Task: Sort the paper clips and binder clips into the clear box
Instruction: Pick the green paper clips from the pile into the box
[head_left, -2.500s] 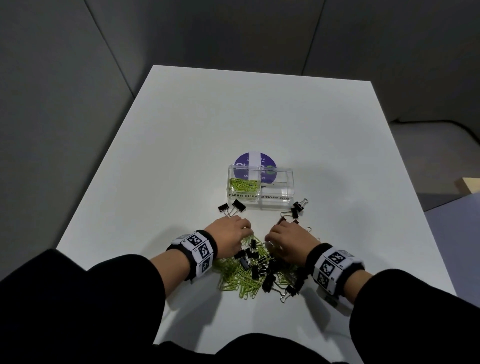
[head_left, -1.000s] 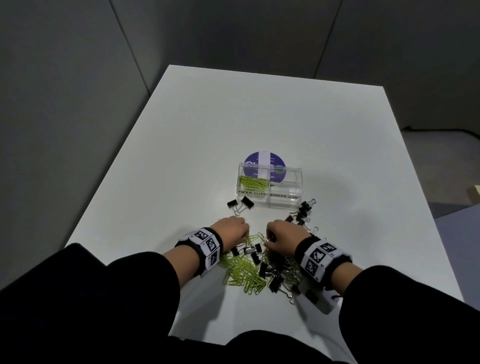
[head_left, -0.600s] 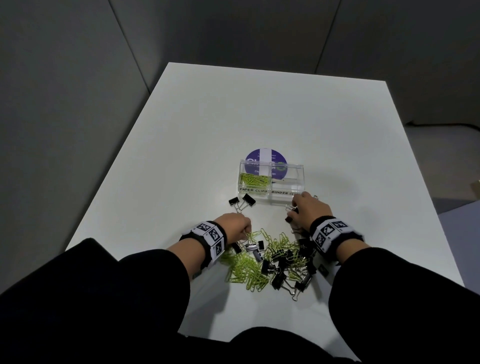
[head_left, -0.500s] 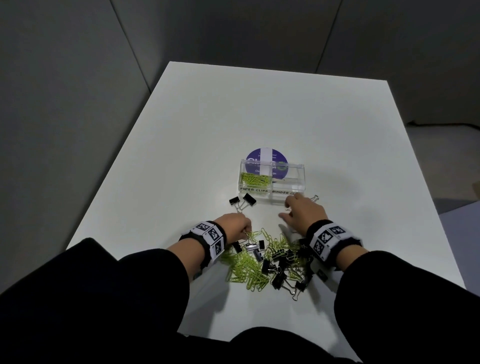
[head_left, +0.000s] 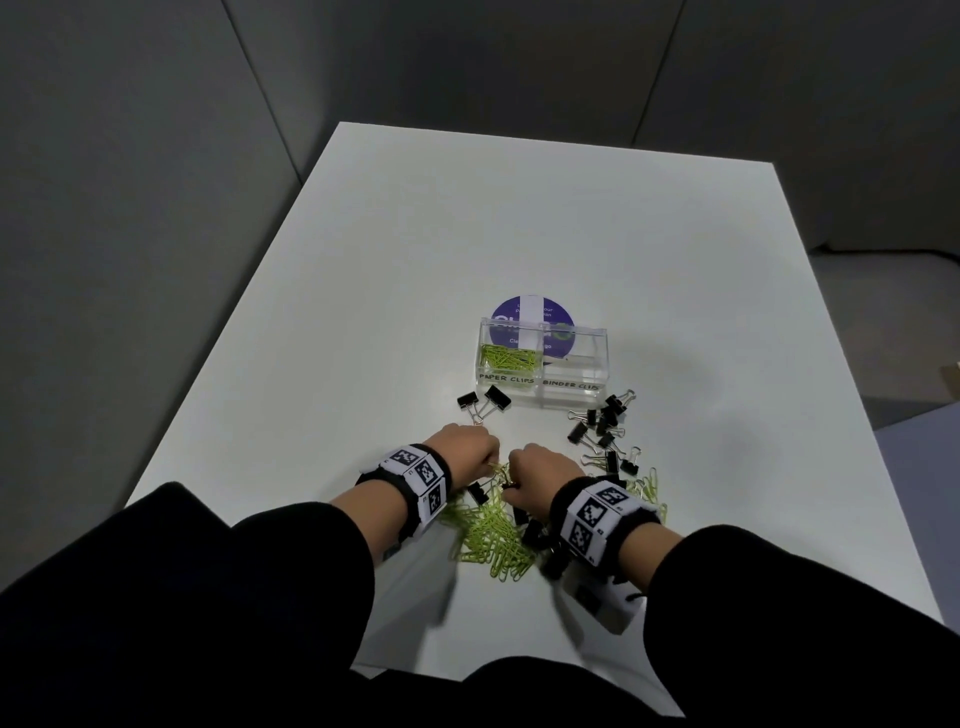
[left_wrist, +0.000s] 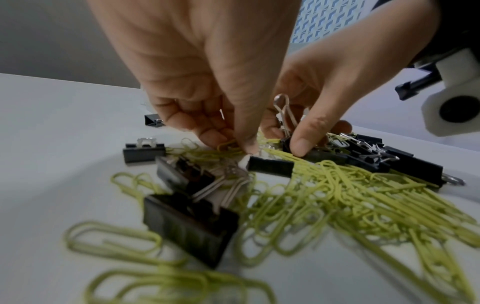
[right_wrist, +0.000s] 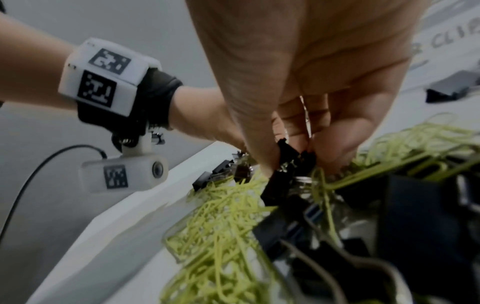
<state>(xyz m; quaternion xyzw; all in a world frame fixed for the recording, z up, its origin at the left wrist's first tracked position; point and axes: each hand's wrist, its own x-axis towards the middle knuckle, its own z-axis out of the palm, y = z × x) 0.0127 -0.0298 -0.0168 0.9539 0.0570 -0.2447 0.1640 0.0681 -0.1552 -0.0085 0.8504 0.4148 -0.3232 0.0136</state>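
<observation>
A mixed pile of green paper clips (head_left: 493, 540) and black binder clips (head_left: 532, 530) lies near the table's front edge. Both hands are down in it. My left hand (head_left: 491, 465) pinches a green paper clip (left_wrist: 228, 144) between thumb and fingers. Beside it, my right hand (head_left: 514, 480) pinches a black binder clip (right_wrist: 285, 162) whose silver handles (left_wrist: 283, 111) stand up. Beyond the pile stands the clear box (head_left: 597, 358). Its left half, labelled PAPER CLIPS, holds green clips (head_left: 506, 358). The right half, labelled BINDER CLIPS, looks empty.
Several loose binder clips (head_left: 602, 431) lie right of the hands, below the box's right corner. Two more (head_left: 483, 402) sit at its left front corner. A purple round label (head_left: 532, 314) lies behind the box. The white table (head_left: 467, 234) stretches beyond.
Half a second ago my right hand was up by the box's front right side; it has come back to the pile and taken a binder clip. The left hand stayed in the pile.
</observation>
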